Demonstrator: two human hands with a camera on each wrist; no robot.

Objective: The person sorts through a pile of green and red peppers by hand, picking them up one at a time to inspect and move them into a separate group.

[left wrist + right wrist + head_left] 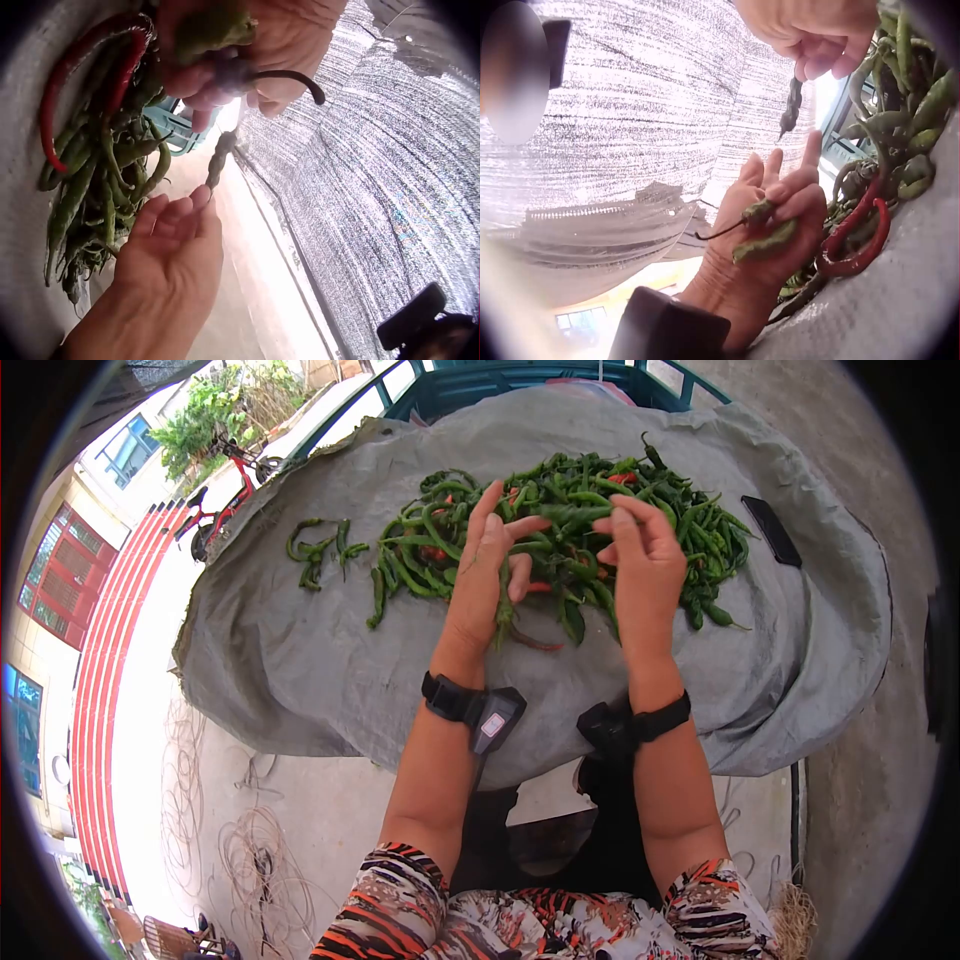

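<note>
Both hands are raised over a wide heap of green chili peppers (715,540). My right hand (650,565) pinches one dark, wrinkled green chili (791,105) by its end, and the pepper points toward the other hand. In my left hand (478,585), curled fingers hold green chilies (769,244) against the palm, one with a long dark stem. Two of its fingers stretch out toward the pinched pepper. A curved red chili (49,112) lies at the heap's near side, close below the hands.
A grey tarp (290,650) bears the heap, draped over a blue-green cart (440,390). A small separate group of chilies (312,550) lies at the left. On the right side rests a black phone (770,530). Coiled wire (260,860) lies on the ground.
</note>
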